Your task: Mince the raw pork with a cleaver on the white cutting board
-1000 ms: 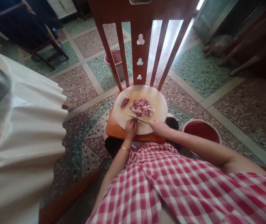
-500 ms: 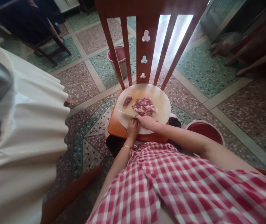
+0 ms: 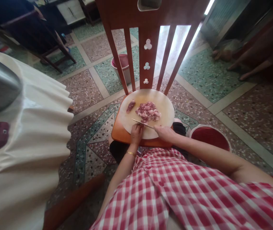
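Observation:
A round white cutting board point(image 3: 165, 123) lies on the seat of a wooden chair point(image 3: 118, 131). On it rests a heap of cut raw meat point(image 3: 148, 111), with a separate strip of meat point(image 3: 130, 106) to the left. My right hand point(image 3: 164, 133) is closed round the handle of a knife point(image 3: 143, 123), whose blade points left across the board, just short of the heap. Close by the blade, my left hand point(image 3: 136, 133) presses curled fingers down at the board's near edge; what they hold, if anything, is hidden.
The chair back point(image 3: 146, 19) rises behind the board. To the left stands a table with a cream cloth point(image 3: 43, 127) and a metal vessel point(image 3: 1, 84). A red bucket point(image 3: 209, 138) is beside my right leg; a bin point(image 3: 124, 68) stands behind the chair. A person sits far left.
My right hand has moved right and slightly towards me with the knife, drawing the blade back over the board. My left hand stays almost in place. The view has tilted up a little.

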Demonstrator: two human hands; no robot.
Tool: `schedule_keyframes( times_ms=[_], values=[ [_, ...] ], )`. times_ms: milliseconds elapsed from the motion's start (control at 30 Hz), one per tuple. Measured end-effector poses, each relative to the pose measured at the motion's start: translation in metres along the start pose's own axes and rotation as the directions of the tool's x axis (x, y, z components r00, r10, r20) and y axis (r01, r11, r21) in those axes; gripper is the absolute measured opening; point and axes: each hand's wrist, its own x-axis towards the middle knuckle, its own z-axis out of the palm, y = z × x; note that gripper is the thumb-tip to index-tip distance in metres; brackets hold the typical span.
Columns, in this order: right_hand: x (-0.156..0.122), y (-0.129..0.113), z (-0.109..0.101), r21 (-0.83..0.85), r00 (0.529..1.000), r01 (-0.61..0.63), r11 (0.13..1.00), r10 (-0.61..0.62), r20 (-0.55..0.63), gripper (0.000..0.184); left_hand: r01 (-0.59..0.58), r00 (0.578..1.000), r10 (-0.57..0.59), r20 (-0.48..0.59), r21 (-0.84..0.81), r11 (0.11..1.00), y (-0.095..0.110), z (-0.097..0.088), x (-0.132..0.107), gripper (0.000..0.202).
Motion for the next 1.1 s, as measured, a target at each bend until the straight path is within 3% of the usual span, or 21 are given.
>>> schedule_keyframes(
  times_ms=[133, 233, 400, 533, 700, 833, 1100],
  values=[
    [0.007, -0.001, 0.001, 0.006, 1.000, 0.008, 1.000, -0.008, 0.025, 0.026, 0.015, 1.000, -0.015, 0.021, 0.000, 1.000, -0.002, 0.004, 0.001, 0.016],
    [0.033, -0.013, -0.003, 0.029, 0.998, 0.052, 0.998, -0.053, 0.018, 0.031, 0.026, 1.000, -0.026, 0.006, 0.017, 1.000, -0.005, 0.007, 0.001, 0.016],
    [0.068, -0.040, -0.008, 0.042, 0.994, 0.109, 0.993, -0.108, -0.029, 0.023, 0.026, 0.999, -0.028, 0.020, 0.088, 0.996, -0.010, 0.011, -0.003, 0.014],
    [0.047, -0.022, -0.004, 0.029, 0.994, 0.111, 0.993, -0.110, -0.021, 0.028, 0.035, 0.999, -0.037, 0.026, 0.093, 0.995, -0.009, 0.010, -0.003, 0.015],
    [0.013, 0.016, -0.004, -0.028, 0.999, -0.024, 0.999, 0.025, 0.025, 0.030, 0.027, 0.999, -0.027, -0.019, 0.023, 0.999, -0.002, 0.004, 0.002, 0.018],
    [0.008, 0.009, -0.009, -0.016, 1.000, -0.027, 0.999, 0.028, 0.004, 0.030, 0.037, 0.997, -0.037, -0.070, -0.001, 0.999, 0.001, -0.002, 0.000, 0.021],
    [0.008, -0.005, 0.004, -0.025, 0.999, 0.028, 0.999, -0.028, -0.015, 0.028, 0.009, 1.000, -0.009, -0.014, 0.015, 1.000, -0.009, 0.005, -0.004, 0.016]
  ],
)
